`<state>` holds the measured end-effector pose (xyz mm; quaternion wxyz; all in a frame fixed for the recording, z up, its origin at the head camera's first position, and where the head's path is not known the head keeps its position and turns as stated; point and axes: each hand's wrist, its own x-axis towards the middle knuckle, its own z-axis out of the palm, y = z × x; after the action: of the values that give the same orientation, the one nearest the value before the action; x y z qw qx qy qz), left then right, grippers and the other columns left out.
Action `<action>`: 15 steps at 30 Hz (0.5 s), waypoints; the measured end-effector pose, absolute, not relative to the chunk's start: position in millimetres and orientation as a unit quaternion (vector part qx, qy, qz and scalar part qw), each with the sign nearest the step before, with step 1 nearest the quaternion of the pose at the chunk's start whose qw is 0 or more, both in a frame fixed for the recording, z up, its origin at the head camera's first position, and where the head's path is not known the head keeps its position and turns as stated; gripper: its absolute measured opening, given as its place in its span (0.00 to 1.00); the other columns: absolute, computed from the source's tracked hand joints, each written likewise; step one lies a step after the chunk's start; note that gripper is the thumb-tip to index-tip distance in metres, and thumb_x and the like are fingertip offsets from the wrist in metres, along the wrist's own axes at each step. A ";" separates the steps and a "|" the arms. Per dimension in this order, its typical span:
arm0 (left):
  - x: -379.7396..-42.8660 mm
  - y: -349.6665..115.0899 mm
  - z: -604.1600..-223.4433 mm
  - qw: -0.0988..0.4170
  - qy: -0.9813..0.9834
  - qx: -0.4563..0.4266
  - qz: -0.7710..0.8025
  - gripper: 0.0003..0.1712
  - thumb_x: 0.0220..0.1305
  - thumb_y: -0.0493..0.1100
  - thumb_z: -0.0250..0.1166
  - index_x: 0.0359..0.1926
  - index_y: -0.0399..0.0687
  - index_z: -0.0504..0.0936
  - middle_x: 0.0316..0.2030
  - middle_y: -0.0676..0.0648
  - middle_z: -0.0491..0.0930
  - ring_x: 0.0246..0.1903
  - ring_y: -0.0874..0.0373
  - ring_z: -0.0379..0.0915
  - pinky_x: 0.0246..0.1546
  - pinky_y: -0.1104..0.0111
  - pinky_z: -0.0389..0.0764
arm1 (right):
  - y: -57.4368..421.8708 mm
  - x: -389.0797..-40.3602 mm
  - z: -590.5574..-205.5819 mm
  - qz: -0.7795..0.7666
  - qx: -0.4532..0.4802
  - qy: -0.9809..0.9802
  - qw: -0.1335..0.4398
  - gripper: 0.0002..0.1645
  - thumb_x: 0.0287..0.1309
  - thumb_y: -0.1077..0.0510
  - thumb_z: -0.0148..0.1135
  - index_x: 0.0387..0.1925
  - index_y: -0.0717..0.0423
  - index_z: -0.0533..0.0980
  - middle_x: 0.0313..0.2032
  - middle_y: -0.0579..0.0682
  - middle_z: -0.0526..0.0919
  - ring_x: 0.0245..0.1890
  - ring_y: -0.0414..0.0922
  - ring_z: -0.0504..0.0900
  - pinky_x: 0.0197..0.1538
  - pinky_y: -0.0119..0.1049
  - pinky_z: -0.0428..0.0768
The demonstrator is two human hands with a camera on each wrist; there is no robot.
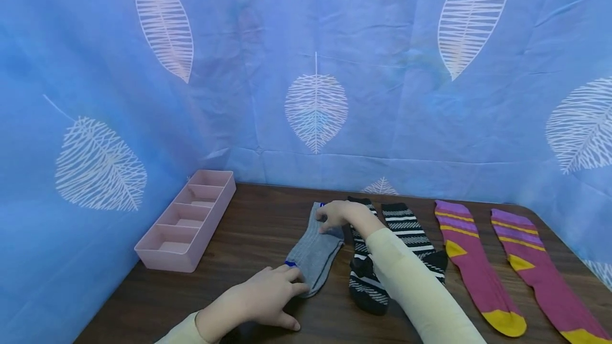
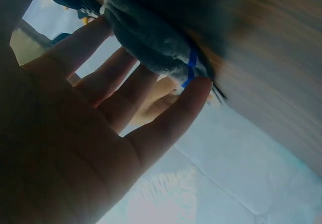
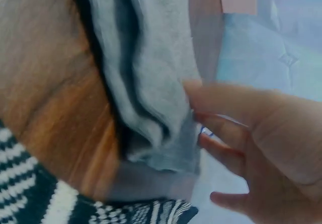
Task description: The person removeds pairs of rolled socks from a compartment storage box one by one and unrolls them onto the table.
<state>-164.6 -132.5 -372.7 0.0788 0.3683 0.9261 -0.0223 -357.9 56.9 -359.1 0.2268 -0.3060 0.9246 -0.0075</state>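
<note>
A pair of grey socks with blue marks lies stacked on the table. My left hand is at the near end of these socks, fingers spread and lightly bent. In the left wrist view, its fingertips touch the grey fabric beside a blue band. At the far end, my right hand pinches the edge of the grey socks between thumb and curled fingers. The right wrist view, somewhat blurred, has its thumb on the cloth and the other fingers just beyond the edge.
Black-and-white striped socks lie right of the grey pair, partly under my right forearm. Farther right are two maroon socks with yellow toes and heels. A pink divided box stands at the left. Blue leaf-printed cloth hangs behind the table.
</note>
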 end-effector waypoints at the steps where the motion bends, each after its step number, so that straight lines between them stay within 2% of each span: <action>1: -165.9 -129.0 -372.9 0.078 0.924 0.373 -0.028 0.39 0.56 0.70 0.64 0.66 0.62 0.73 0.58 0.56 0.72 0.57 0.60 0.69 0.46 0.58 0.80 | 57.0 -358.8 -360.1 -0.006 -0.308 0.926 0.217 0.24 0.65 0.50 0.61 0.61 0.43 0.72 0.63 0.50 0.74 0.62 0.51 0.73 0.60 0.51 0.73; 6: -169.7 -115.5 -375.0 0.076 0.918 0.386 -0.047 0.41 0.56 0.71 0.63 0.68 0.63 0.70 0.59 0.56 0.70 0.57 0.60 0.67 0.48 0.56 0.80 | 56.5 -362.9 -365.5 -0.008 -0.307 0.932 0.194 0.26 0.60 0.60 0.66 0.59 0.40 0.74 0.63 0.52 0.74 0.53 0.48 0.76 0.47 0.44 0.76; 9: -171.3 -111.0 -376.2 0.077 0.917 0.388 -0.054 0.41 0.56 0.71 0.63 0.68 0.64 0.69 0.59 0.57 0.70 0.57 0.61 0.66 0.46 0.60 0.79 | 55.1 -365.0 -368.0 -0.009 -0.305 0.934 0.187 0.27 0.59 0.62 0.66 0.59 0.39 0.74 0.64 0.52 0.74 0.47 0.46 0.75 0.42 0.41 0.73; 12: -173.0 -108.8 -377.0 0.081 0.917 0.386 -0.054 0.41 0.57 0.71 0.62 0.69 0.65 0.67 0.59 0.58 0.70 0.56 0.62 0.66 0.44 0.63 0.78 | 53.8 -366.1 -369.5 -0.009 -0.305 0.935 0.182 0.29 0.59 0.64 0.64 0.60 0.40 0.74 0.65 0.53 0.73 0.44 0.46 0.73 0.39 0.40 0.71; 15: -174.0 -108.4 -377.5 0.083 0.920 0.382 -0.042 0.40 0.59 0.70 0.61 0.69 0.65 0.67 0.60 0.58 0.70 0.56 0.62 0.67 0.45 0.61 0.78 | 54.3 -366.4 -370.3 -0.016 -0.308 0.934 0.179 0.30 0.60 0.66 0.63 0.61 0.41 0.73 0.66 0.52 0.72 0.48 0.47 0.74 0.41 0.42 0.72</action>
<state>-174.0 -108.4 -377.5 0.0826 0.3816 0.9196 -0.0422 -366.4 54.3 -370.3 0.1793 -0.3078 0.9343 -0.0165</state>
